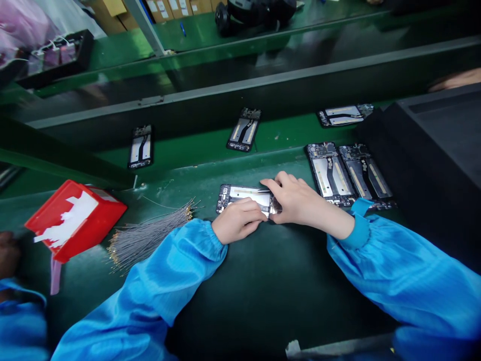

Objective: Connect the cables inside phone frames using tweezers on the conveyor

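Note:
An opened phone (240, 193), with its circuit parts and pale inner plate bare, lies sideways on the green bench before me. My left hand (240, 220) is closed at its near edge, fingertips bent down onto it. Around the right end of the same phone, my right hand (291, 198) grips with thumb and fingers, covering part of the circuit board. A thin dark line shows by the right fingertips, too small to name. Left of my left hand lies a bundle of thin grey cables (150, 238) with gold-coloured ends.
Two opened phones (330, 173) lie side by side to the right, beside a large black tray (432, 165). More opened phones (244, 129) sit on the strip behind. A red box (75, 218) stands at left. Another person's blue sleeve (22, 321) shows at lower left.

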`<action>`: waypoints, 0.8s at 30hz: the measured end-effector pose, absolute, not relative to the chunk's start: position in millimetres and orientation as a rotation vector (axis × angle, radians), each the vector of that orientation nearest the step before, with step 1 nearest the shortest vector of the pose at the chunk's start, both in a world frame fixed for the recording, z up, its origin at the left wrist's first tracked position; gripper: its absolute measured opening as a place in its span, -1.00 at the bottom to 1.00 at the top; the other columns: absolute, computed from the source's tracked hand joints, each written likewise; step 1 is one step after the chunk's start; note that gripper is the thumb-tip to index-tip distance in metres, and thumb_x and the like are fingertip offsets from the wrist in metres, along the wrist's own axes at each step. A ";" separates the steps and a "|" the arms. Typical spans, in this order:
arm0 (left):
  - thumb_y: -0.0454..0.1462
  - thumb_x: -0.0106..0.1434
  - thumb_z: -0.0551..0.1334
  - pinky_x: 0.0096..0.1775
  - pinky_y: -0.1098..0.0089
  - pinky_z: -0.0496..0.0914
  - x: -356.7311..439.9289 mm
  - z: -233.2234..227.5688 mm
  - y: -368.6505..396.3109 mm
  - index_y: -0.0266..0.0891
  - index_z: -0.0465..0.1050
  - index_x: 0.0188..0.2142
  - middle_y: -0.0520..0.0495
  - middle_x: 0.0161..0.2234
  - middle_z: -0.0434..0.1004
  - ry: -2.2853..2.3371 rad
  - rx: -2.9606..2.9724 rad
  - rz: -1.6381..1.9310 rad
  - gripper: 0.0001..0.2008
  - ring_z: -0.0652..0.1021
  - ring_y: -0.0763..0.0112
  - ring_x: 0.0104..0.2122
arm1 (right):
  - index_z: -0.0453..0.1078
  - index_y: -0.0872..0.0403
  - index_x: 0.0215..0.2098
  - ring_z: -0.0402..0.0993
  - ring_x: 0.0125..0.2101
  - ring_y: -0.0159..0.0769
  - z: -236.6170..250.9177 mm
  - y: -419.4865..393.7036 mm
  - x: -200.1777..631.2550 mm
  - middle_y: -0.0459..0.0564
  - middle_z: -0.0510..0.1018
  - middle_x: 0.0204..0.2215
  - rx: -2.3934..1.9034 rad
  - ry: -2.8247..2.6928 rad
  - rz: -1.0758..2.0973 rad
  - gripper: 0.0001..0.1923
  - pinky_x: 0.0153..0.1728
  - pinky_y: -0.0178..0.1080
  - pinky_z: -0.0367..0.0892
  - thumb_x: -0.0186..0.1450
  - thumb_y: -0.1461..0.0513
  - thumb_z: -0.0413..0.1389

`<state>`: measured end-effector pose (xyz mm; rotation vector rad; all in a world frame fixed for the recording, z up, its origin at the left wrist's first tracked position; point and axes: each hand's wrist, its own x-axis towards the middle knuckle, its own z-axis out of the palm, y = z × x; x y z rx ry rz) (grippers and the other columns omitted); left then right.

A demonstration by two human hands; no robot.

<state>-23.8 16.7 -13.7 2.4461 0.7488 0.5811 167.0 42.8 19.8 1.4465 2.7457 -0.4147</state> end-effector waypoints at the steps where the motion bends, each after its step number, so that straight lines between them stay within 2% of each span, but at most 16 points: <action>1: -0.36 0.23 0.00 -0.24 0.41 0.32 -23.8 -14.3 16.6 -0.24 0.42 -0.29 -0.06 -0.37 0.43 0.747 2.445 0.581 -0.77 0.39 0.42 -0.32 | 0.12 0.06 0.06 0.26 -0.27 -0.08 17.2 42.7 168.0 0.10 0.26 -0.24 1.416 2.792 -0.475 -0.30 -0.31 -0.13 0.22 -0.03 0.11 0.17; 4: -0.36 0.22 0.01 -0.25 0.42 0.32 -23.3 -15.4 15.4 -0.24 0.43 -0.30 -0.05 -0.38 0.43 0.763 2.447 0.605 -0.78 0.38 0.42 -0.33 | 0.08 0.04 0.08 0.24 -0.21 -0.10 8.7 42.7 174.1 0.08 0.25 -0.21 1.360 2.877 -0.671 -0.32 -0.22 -0.10 0.22 0.01 0.15 0.15; 7: -0.36 0.22 0.02 -0.25 0.41 0.30 -22.2 -15.8 14.0 -0.24 0.43 -0.31 -0.05 -0.39 0.43 0.815 2.457 0.633 -0.79 0.36 0.41 -0.34 | 0.09 0.03 0.07 0.23 -0.19 -0.10 2.6 43.4 179.9 0.07 0.25 -0.20 1.350 2.916 -0.727 -0.36 -0.19 -0.07 0.21 0.05 0.13 0.15; 12: -0.36 0.22 0.03 -0.24 0.39 0.28 -19.3 -14.4 12.9 -0.27 0.40 -0.34 -0.05 -0.40 0.41 0.937 2.442 0.608 -0.83 0.35 0.40 -0.34 | 0.10 0.06 0.05 0.23 -0.20 -0.09 3.6 43.8 180.2 0.08 0.27 -0.21 1.287 2.966 -0.602 -0.38 -0.22 -0.09 0.20 0.07 0.09 0.15; 18: -0.39 0.17 0.03 -0.31 0.42 0.27 -15.9 -9.7 13.7 -0.28 0.32 -0.43 -0.01 -0.49 0.31 1.022 2.422 0.550 -0.87 0.32 0.41 -0.41 | 0.20 0.10 -0.14 0.25 -0.28 -0.15 17.2 44.4 170.6 0.05 0.29 -0.28 1.206 2.933 -0.365 -0.55 -0.32 -0.20 0.16 0.04 0.15 0.18; 24: -0.38 0.19 0.03 -0.28 0.41 0.26 -18.5 -11.0 15.3 -0.27 0.33 -0.42 -0.02 -0.45 0.34 0.973 2.423 0.539 -0.86 0.32 0.41 -0.38 | 0.18 0.11 -0.23 0.24 -0.34 -0.21 24.4 44.4 162.0 0.04 0.25 -0.30 1.264 2.777 -0.478 -0.62 -0.36 -0.23 0.16 0.01 0.20 0.16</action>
